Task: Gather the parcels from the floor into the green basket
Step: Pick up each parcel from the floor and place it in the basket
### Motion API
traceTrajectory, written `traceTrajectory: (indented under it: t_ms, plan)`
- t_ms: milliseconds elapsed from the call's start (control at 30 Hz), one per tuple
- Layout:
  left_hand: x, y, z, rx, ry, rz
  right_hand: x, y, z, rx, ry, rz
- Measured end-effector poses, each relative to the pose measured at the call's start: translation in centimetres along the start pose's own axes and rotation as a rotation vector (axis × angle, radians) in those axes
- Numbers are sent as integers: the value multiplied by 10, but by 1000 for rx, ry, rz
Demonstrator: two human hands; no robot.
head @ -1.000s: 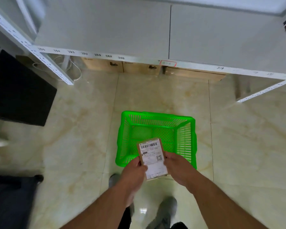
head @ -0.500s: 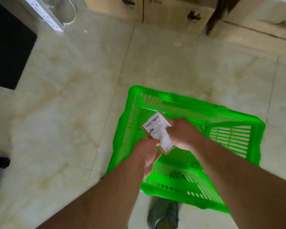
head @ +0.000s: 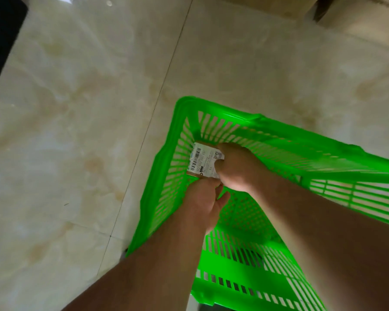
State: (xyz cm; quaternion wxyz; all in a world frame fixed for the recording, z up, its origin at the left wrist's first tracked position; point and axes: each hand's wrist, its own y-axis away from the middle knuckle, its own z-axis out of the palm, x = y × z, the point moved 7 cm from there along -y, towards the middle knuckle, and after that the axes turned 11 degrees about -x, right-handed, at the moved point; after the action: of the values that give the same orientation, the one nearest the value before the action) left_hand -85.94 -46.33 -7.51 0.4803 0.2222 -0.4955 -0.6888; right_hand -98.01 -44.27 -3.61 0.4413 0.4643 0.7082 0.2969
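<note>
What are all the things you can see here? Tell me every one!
green basket: one, bright green with slotted walls, standing on the floor.
parcel: one, brown card with a white barcode label, down inside the basket near its far left corner, held by the hands.
floor: cream marbled tiles with thin dark joints.
dark object: one, black, top left edge; cannot tell what it is.
cardboard boxes: brown, top right edge, count unclear.
right hand: one, grips the parcel's right side.
left hand: one, at the parcel's near edge, its fingers hidden.
</note>
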Motion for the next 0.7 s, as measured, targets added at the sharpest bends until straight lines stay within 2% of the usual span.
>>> traceTrajectory:
  t_ms: [167, 333, 500, 700]
  plan:
    - [9, -7, 4, -16, -55, 72, 12, 13, 4, 193, -172, -49]
    - [7, 16, 6, 38, -129, 48, 42, 53, 21, 177, -346, 31]
    - [-2, 83, 19, 55, -283, -18, 67, 129, 37, 216, -579, 105]
    - [-41, 179, 62, -43, -601, -135, 93, 248, 62, 343, -884, 283]
